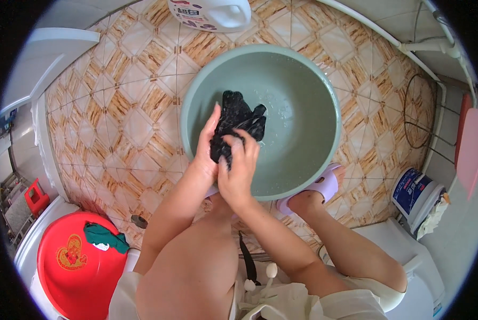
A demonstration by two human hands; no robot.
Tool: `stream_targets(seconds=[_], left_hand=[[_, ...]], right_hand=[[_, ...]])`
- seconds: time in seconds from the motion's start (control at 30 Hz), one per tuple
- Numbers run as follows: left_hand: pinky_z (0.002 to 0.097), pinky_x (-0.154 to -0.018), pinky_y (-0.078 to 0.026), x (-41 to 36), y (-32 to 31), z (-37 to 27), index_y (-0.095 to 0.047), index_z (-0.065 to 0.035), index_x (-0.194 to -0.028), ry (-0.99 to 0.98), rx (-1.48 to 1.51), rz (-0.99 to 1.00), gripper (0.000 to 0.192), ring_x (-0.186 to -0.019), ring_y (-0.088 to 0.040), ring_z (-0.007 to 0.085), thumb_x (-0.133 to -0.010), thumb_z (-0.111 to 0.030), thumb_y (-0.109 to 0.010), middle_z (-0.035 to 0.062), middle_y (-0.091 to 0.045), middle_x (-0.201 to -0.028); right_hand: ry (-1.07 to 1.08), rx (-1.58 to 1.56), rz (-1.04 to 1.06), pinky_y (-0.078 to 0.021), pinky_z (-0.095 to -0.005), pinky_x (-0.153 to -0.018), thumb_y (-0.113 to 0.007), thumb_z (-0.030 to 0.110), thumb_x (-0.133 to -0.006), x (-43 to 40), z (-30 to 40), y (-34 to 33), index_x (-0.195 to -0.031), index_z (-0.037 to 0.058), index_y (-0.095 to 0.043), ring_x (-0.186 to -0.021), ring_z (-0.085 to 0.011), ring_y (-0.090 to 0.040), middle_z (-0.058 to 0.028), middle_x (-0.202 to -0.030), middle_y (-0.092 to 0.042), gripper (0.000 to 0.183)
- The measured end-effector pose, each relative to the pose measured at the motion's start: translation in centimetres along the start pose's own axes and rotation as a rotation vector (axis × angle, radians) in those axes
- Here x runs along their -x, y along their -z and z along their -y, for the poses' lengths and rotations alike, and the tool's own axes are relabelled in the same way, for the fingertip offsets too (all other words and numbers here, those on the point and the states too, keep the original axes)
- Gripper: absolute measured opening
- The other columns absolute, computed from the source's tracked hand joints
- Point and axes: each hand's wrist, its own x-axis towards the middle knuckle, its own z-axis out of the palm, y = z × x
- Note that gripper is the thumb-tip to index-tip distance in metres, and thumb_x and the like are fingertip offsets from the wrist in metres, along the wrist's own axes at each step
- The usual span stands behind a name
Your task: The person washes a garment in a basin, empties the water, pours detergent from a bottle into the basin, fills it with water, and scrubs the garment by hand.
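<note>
A wet black cloth item (239,114), bunched up with suds on it, is held over the left part of a round grey-green plastic basin (333,120). My left hand (207,144) supports it from the left side, thumb or fingertip pointing up along its edge. My right hand (241,162) lies on its lower end with curled fingers pressed into the fabric. Small bubbles or droplets show on the basin floor beside the cloth. Part of the cloth under my fingers is hidden.
A white detergent jug (211,14) stands beyond the basin. At lower left is a red plastic basin (86,288) with a green cloth (106,237) on it. A white and blue bucket (415,196) is at right. My feet in lilac slippers (327,184) flank the basin's near edge on the tiled floor.
</note>
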Motion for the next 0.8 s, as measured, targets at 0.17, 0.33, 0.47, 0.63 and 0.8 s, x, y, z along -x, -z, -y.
stream_targets(seconds=[0.17, 0.33, 0.47, 0.63, 0.8], left_hand=[[0.0323, -0.077, -0.050, -0.9, 2.2, 0.5, -0.059, -0.0019, -0.108, -0.007, -0.153, -0.081, 0.029, -0.084, -0.062, 0.0197, -0.085, -0.020, -0.063, 0.0097, -0.064, -0.096], [0.0334, -0.072, -0.051, -2.0, 4.1, 1.3, -0.058, -0.0063, -0.105, -0.198, -0.098, -0.212, 0.029, -0.077, -0.060, 0.0192, -0.086, -0.028, -0.064, 0.0057, -0.060, -0.088], [0.0396, -0.070, -0.052, -3.4, 0.7, 0.6, -0.059, -0.0093, -0.098, -0.205, -0.048, -0.398, 0.038, -0.077, -0.060, 0.0235, -0.084, -0.044, -0.064, 0.0054, -0.056, -0.080], [0.0355, -0.072, -0.053, -3.4, -0.4, 0.6, -0.059, -0.0081, -0.095, -0.179, -0.078, -0.198, 0.031, -0.074, -0.061, 0.0215, -0.082, -0.035, -0.067, 0.0073, -0.061, -0.081], [0.0344, -0.060, -0.050, -2.2, -0.3, -0.2, -0.054, -0.0072, -0.094, -0.131, -0.077, -0.052, 0.019, -0.066, -0.059, 0.0191, -0.084, -0.021, -0.062, 0.0070, -0.058, -0.074]], right_hand=[[0.019, -0.041, 0.133, -0.0444, -0.0422, -0.080, -0.061, -0.004, -0.066, -0.7, -0.1, 0.8, -0.097, 0.0037, -0.055, -0.093, -0.0385, -0.054, -0.0200, -0.103, -0.056, 0.032], [-0.252, -0.137, -0.045, -0.0471, -0.0399, -0.056, -0.060, 0.033, -0.086, -1.9, -1.8, 0.0, -0.087, 0.0007, -0.062, -0.059, -0.0363, -0.060, -0.0185, -0.062, -0.060, 0.032], [-0.688, -0.751, -0.150, -0.0457, -0.0316, -0.077, -0.051, 0.031, -0.091, -3.4, -5.4, 1.9, -0.098, -0.0005, -0.062, -0.081, -0.0162, -0.058, -0.0081, -0.088, -0.062, 0.034], [-0.835, -1.319, 0.157, -0.0387, -0.0294, -0.093, -0.056, 0.018, -0.085, -3.7, -4.5, 1.7, -0.119, 0.0023, -0.050, -0.103, -0.0183, -0.052, -0.0074, -0.114, -0.054, 0.038], [-0.089, -0.367, -0.117, -0.0429, -0.0332, -0.080, -0.066, 0.005, -0.073, -1.8, -0.4, -0.3, -0.083, -0.0008, -0.055, -0.084, -0.0273, -0.056, -0.0121, -0.087, -0.058, 0.017]])
